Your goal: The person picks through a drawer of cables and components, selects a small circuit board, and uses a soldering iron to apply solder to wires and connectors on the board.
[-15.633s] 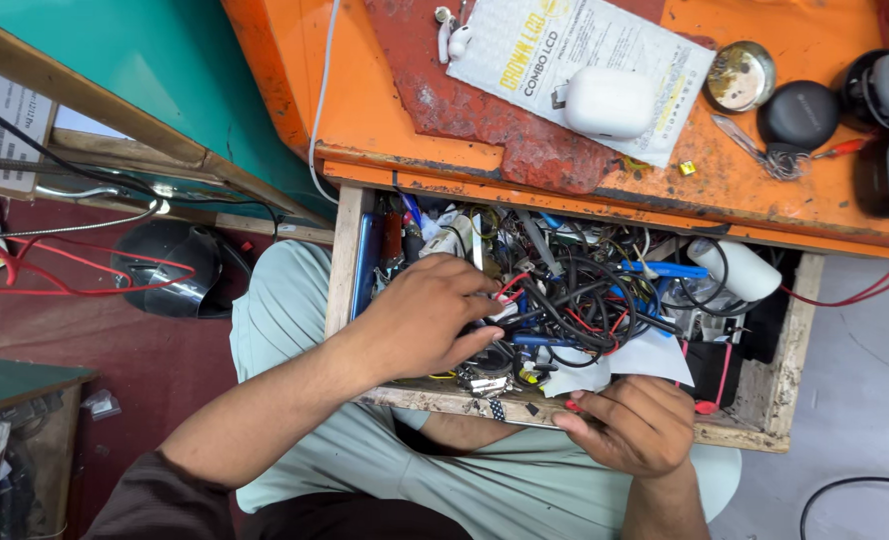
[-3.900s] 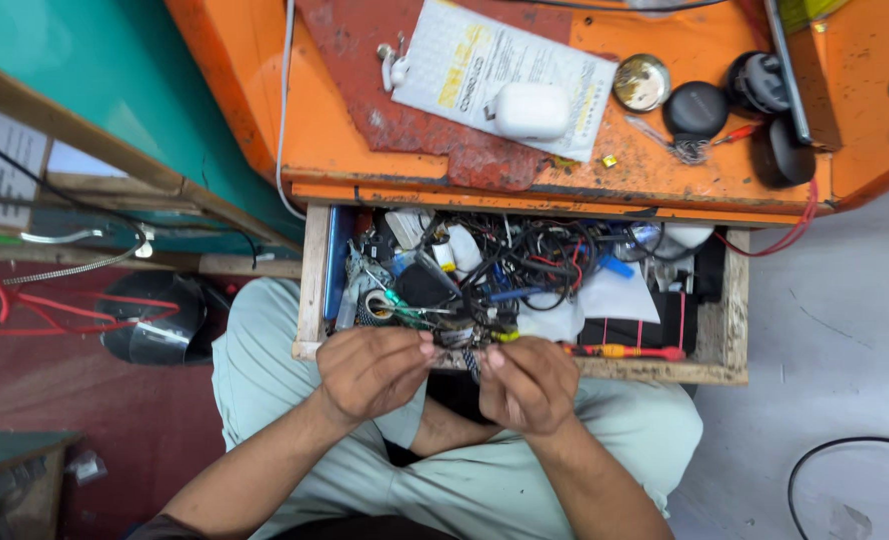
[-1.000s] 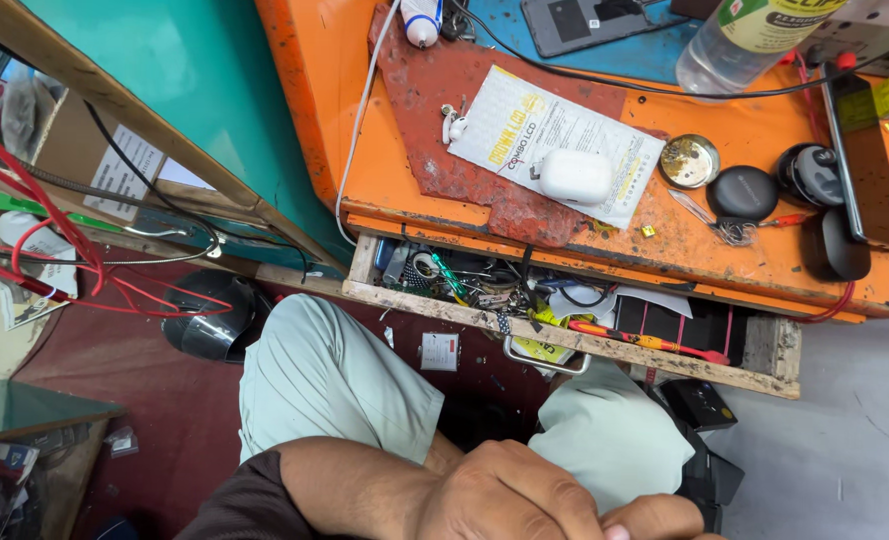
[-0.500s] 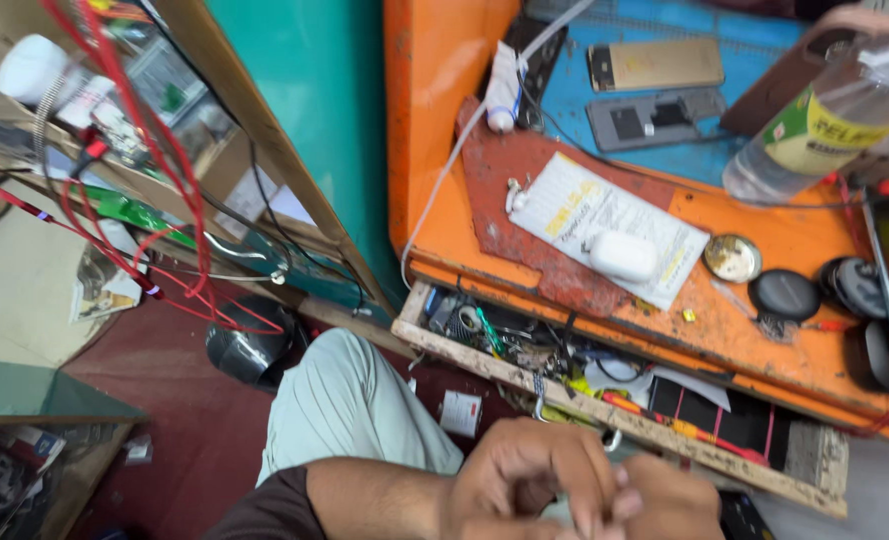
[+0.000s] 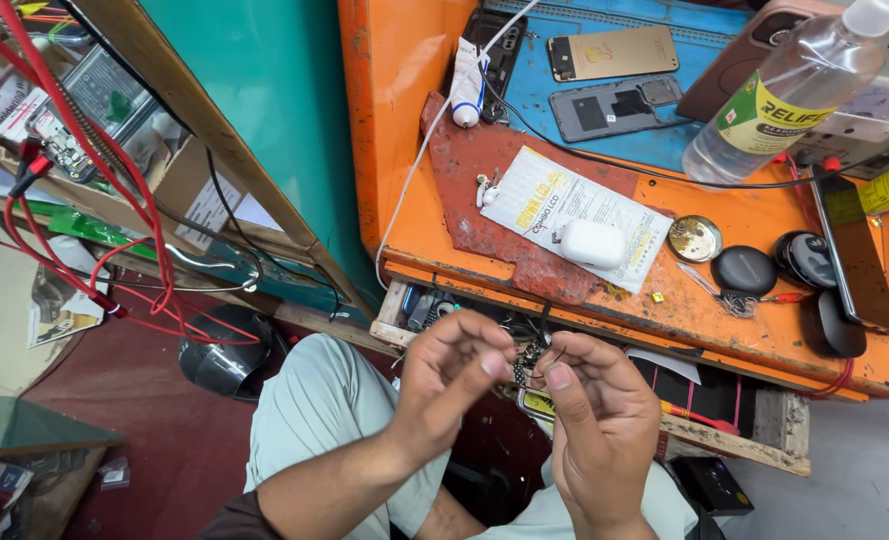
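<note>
The person is wearing pale grey-green trousers point(image 5: 310, 420) of a light, smooth cloth, which are creasing softly over the thighs and showing again as a small patch at the lower right. A dark brown sleeve point(image 5: 233, 518) is showing at the bottom edge, ending well above the wrist and leaving the forearm bare. The left hand point(image 5: 452, 375) and the right hand point(image 5: 597, 425) are both bare, wearing no gloves, and no ring, watch or band is showing on either. The fingernails point(image 5: 558, 377) are looking short and plain. The rest of the body is lying outside the view.
</note>
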